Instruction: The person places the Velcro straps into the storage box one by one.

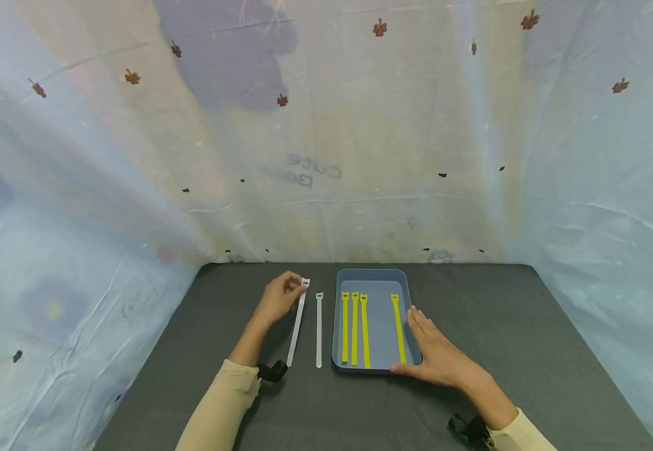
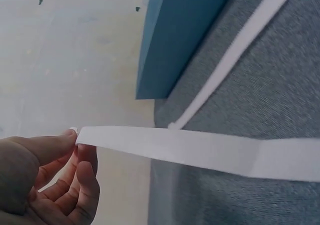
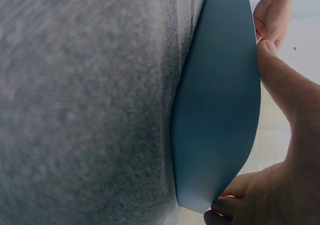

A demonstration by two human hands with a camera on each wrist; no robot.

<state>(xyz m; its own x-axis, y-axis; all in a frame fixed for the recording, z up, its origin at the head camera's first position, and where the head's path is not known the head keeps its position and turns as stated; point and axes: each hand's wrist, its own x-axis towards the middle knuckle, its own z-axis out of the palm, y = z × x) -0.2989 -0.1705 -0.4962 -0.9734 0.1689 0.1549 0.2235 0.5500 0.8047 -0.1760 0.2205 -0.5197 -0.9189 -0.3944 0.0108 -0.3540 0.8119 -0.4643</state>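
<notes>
The left hand [image 1: 277, 300] is pinching a white strap [image 1: 297, 326]; the right hand [image 1: 440, 358], fingers wide, is touching a tray [image 1: 381, 332].

The tray [image 1: 380, 329] is slate blue, the four yellow straps [image 1: 355, 329] and two white straps [image 1: 319, 329] plain. The worktop [image 1: 326, 413] is dark grey, the sleeves [image 1: 219, 401] cream, the wristbands [image 1: 272, 372] black. Reddish-brown leaf shapes [image 1: 380, 28] dot the backdrop [image 1: 388, 138] of pale blue, cream and lilac.

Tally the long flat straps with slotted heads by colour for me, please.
Yellow flat slotted straps: 4, all in the blue-grey rectangular tray
White flat slotted straps: 2, one pinched by the left hand, one on the dark grey tabletop
Total: 6
</notes>
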